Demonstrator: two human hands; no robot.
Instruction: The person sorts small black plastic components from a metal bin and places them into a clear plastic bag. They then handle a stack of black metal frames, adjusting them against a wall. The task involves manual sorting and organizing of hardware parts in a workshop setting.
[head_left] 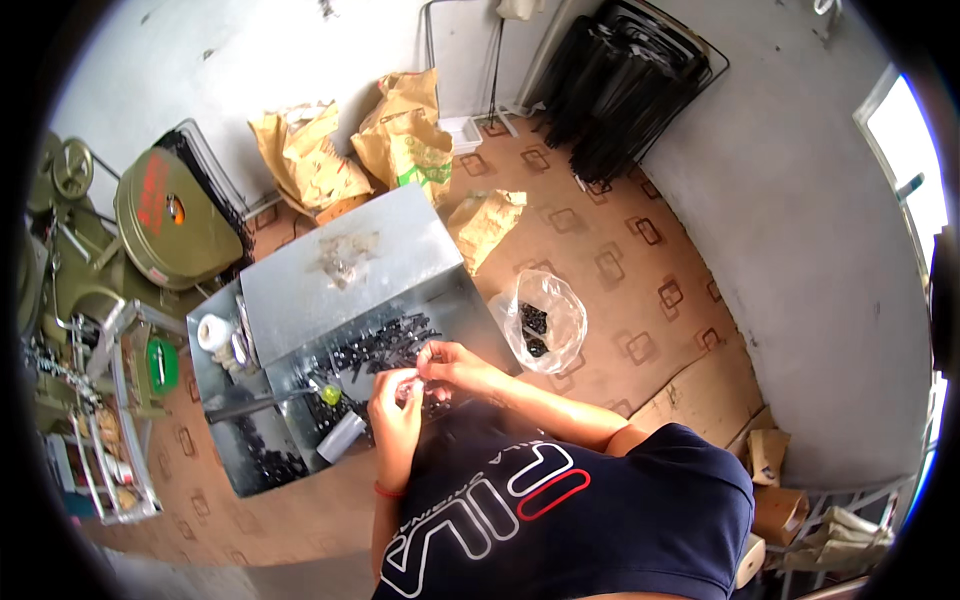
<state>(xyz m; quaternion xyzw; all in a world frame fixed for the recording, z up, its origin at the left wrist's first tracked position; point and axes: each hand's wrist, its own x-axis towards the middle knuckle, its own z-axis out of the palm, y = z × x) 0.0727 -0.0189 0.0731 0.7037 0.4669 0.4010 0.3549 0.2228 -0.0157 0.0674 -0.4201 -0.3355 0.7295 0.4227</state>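
Note:
Both my hands are raised close together over the near side of a grey metal box (290, 300) with compartments. The fingertips of my left hand (395, 405) are pinched. My right hand (455, 368) pinches right beside them, the fingertips of both nearly touching. Whatever small thing they hold is too small to make out. Beneath and beyond them, many slim black pieces (385, 340) lie heaped in the main compartment. Near my left hand are a whitish cylinder (341, 437) and a small yellow-green object (330, 394). More small black parts (265, 460) fill the left compartment.
A white roll (212, 332) sits in the box's far-left corner. Right of the box, a clear plastic bag (565, 320) holds black parts. Paper sacks (310, 155) stand behind, green machinery (175, 225) is at left, and black strips hang on a rack (620, 90) at the back.

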